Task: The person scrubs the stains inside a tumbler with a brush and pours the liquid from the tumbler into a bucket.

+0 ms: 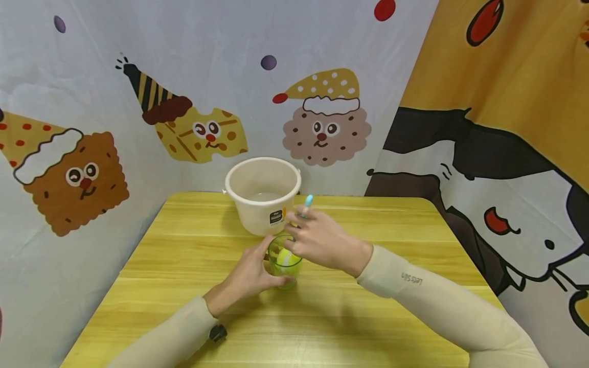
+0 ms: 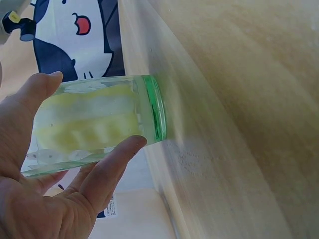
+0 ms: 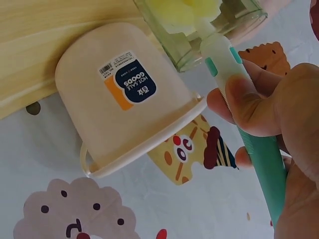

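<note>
A clear green drinking glass [image 2: 158, 107] sits in my left hand [image 1: 244, 276], with fingers and thumb wrapped round its sides. Its base is right by the tabletop in the left wrist view. Inside the glass is the yellow and white sponge head [image 2: 89, 119] of a cup brush. My right hand [image 1: 324, 240] grips the brush's green and white handle [image 3: 263, 169] above the rim, thumb along the white part. In the head view the right fingers cover part of the rim, and only the handle's light blue-green end shows beyond them.
A cream plastic bucket [image 1: 250, 212] with a label stands just behind the glass, near the back edge of the wooden table [image 1: 184, 255]. Small droplets [image 2: 184, 158] dot the tabletop near the glass. A cartoon-printed cloth [image 1: 198, 41] hangs behind the table.
</note>
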Demonstrator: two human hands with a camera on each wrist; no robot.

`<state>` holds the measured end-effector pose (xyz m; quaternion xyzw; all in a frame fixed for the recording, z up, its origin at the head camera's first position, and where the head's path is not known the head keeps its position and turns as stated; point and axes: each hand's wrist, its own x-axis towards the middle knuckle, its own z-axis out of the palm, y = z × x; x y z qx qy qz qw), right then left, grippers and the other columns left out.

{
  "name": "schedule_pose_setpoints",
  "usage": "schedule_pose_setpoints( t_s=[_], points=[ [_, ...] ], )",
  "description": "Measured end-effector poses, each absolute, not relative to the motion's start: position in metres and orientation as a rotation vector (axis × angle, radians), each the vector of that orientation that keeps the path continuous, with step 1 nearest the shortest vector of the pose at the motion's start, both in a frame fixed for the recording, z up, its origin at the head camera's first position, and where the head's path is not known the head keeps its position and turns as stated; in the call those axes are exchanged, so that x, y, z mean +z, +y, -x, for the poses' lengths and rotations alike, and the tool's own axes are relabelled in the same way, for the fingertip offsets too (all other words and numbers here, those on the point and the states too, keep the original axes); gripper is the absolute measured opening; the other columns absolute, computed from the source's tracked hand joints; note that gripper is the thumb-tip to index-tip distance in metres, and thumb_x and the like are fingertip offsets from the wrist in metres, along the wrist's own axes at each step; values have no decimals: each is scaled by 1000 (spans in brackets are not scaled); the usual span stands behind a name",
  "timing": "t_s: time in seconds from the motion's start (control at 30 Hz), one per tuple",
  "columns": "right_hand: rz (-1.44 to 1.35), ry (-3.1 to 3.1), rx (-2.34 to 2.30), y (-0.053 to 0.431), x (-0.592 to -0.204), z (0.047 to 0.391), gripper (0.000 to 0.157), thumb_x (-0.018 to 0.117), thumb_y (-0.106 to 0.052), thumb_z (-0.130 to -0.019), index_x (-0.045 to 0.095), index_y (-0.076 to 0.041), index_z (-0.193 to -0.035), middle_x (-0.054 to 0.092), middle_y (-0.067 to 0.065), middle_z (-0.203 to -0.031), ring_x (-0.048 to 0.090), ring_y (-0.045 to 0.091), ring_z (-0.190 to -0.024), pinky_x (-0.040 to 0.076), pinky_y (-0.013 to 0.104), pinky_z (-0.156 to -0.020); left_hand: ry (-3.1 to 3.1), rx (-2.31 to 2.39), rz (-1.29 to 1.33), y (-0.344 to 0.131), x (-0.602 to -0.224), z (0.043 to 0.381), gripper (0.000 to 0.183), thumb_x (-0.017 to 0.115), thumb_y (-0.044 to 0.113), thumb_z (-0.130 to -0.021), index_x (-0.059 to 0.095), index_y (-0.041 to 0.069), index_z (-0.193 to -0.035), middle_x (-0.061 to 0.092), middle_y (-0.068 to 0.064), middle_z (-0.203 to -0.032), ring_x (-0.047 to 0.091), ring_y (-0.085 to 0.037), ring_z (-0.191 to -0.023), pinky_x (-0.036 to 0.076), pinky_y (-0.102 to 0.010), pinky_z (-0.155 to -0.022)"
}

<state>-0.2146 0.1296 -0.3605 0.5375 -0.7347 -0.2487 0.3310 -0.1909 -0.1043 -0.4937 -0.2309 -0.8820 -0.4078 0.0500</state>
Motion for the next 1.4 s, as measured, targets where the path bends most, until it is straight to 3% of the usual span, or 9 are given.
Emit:
schedule_pose_setpoints(
  t_s=[0.43, 0.7, 1.03, 1.4],
  points=[
    [-1409, -1930, -679, 124, -368, 213, 6, 92, -36, -96, 90, -37, -102, 86, -14, -113, 65, 16, -121, 49, 34, -115, -2696, -1231, 703, -104, -495, 191, 103, 110, 38, -80, 55, 19, -164, 79, -7, -146, 81, -30, -126, 70, -47, -102],
    [-1406, -1920, -700, 121, -370, 212, 6, 90, -38, -97, 90, -39, -103, 87, -15, -120, 63, 15, -123, 47, 33, -115, -2710, -1213, 692, -104, -495, 191, 102, 110, 38, -81, 54, 19, -164, 78, -9, -148, 81, -31, -125, 70, -47, -101],
    [-1413, -1925, -720, 124, -367, 213, 8, 89, -39, -97, 90, -40, -105, 86, -14, -116, 64, 16, -122, 47, 35, -116, -2714, -1273, 656, -104, -493, 189, 102, 110, 38, -80, 56, 17, -163, 78, -7, -149, 80, -29, -130, 69, -48, -105],
    [-1414, -1917, -700, 125, -368, 215, 6, 91, -39, -95, 89, -38, -101, 86, -13, -117, 63, 17, -120, 46, 35, -114, -2703, -1298, 659, -105, -493, 190, 109, 110, 44, -80, 51, 24, -169, 75, -10, -158, 77, -33, -139, 67, -54, -113]
  ],
)
